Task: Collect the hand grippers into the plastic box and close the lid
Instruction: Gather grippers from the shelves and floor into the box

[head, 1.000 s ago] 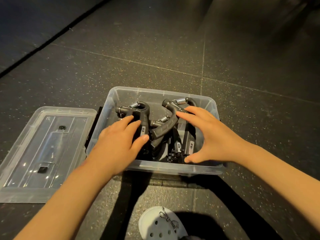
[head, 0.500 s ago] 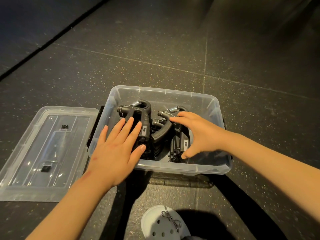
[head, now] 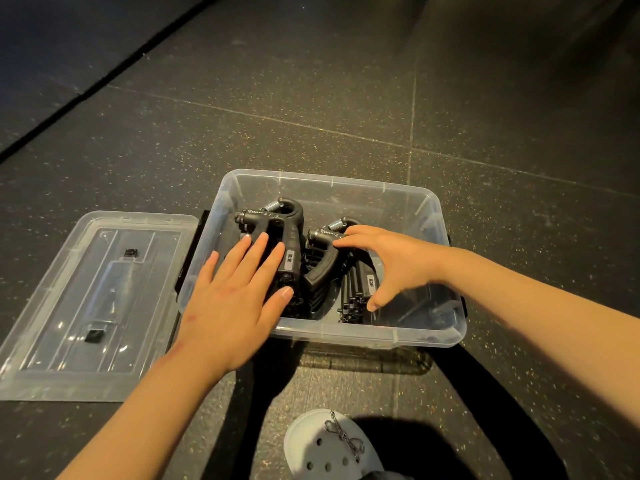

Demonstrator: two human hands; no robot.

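While both my hands rest on the hand grippers (head: 292, 233) inside the plastic box (head: 363, 336), neither one grasps anything.

My left hand (head: 235, 299) lies flat, fingers straight and close together, pressing on the leftmost gripper's handle, with my wrist crossing the box's near-left rim. My right hand (head: 394, 261) is spread and arched, relaxed. Its fingertips touch the top of the right gripper by the spring, and its thumb points down beside the lower ends of the grippers stacked on edge. The grippers crowd the box's left and middle, and the right part shows bare bottom. The clear lid (head: 90, 299) lies flat just left of the box. Dark speckled floor (head: 346, 98) lies open beyond and to the right, and my white shoe (head: 329, 448) sits nearer me.
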